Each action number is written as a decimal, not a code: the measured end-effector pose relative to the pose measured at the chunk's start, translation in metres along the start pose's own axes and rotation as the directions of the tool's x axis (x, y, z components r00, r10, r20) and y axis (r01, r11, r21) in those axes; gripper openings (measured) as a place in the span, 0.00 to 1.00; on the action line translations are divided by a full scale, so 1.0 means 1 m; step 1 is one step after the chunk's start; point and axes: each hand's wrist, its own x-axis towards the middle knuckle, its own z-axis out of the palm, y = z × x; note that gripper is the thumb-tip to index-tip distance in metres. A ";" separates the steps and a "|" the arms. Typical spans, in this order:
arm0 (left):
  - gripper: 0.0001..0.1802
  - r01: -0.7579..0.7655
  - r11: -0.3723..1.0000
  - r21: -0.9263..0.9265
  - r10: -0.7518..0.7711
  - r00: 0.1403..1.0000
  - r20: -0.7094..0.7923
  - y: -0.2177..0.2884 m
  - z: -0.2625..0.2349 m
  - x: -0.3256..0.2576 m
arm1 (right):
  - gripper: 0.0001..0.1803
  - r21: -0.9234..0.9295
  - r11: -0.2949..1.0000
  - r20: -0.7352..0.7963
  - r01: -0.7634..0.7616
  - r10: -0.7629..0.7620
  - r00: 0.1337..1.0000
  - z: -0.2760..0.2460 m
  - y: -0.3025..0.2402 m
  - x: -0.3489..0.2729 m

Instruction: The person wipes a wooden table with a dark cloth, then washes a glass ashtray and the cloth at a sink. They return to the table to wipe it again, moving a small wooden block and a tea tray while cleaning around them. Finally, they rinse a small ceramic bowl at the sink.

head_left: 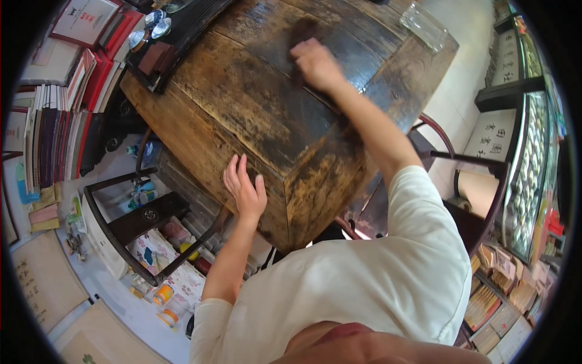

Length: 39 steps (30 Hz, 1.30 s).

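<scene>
Right hand (316,64) is stretched out over the far middle of the worktop (242,103), fingers curled down on a dark cloth (301,31) that mostly hides under the palm; only a smudgy brown edge shows past the knuckles, so the grip looks closed on it but how tight, cannot tell. Left hand (244,189) lies flat and open, fingers spread, holding nothing, pressed on the near left edge of the worktop as a brace. Worktop is old dark wood, worn pale in streaks, darker patch under and around the cloth. Looks like wiping. To do it well: keep the cloth flat under the palm, stroke along the grain, overlap passes, keep the left hand planted for balance on the long reach, stay clear of the clear glass dish (422,25) at the far right corner and the dark tea tray (176,36) with small cups at the far left. Wooden chair (130,224) stands left of the worktop, stacked books (66,97) beyond it.
</scene>
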 end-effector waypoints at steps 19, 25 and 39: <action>0.43 0.085 0.978 -0.188 -0.073 0.995 0.068 0.029 -0.028 -0.206 | 0.22 0.245 0.951 0.391 -0.191 0.084 0.916 -0.191 -0.353 -0.316; 0.49 0.103 0.968 0.227 -0.102 0.995 -0.014 0.060 0.004 -0.195 | 0.15 0.295 0.892 0.278 -0.341 0.262 0.924 -0.299 -0.318 -0.441; 0.26 0.301 0.871 0.388 -0.211 0.943 -0.256 0.069 0.055 -0.180 | 0.13 0.013 -0.050 0.017 -0.999 0.999 -0.049 -0.595 -0.285 -0.891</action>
